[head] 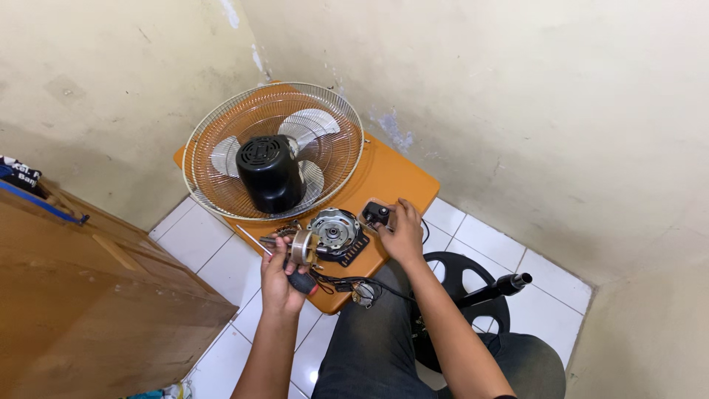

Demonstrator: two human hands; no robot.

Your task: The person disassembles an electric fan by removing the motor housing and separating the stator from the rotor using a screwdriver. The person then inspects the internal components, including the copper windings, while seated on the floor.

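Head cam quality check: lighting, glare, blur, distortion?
Head view: soft, even light, weak shadows under the fan guard; slight sheen on the black motor cover; focus sharp on the left hand and right hand; wide-angle bowing along the wall edges; small motor parts too fine to resolve.

Perhaps a dark label (21,174), far left

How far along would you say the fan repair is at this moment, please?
Done: the fan guard with blades lies detached on the orange board, black motor cover off. In hand: left hand holds the rotor; right hand touches a small black part. Left: the opened motor remains unassembled.
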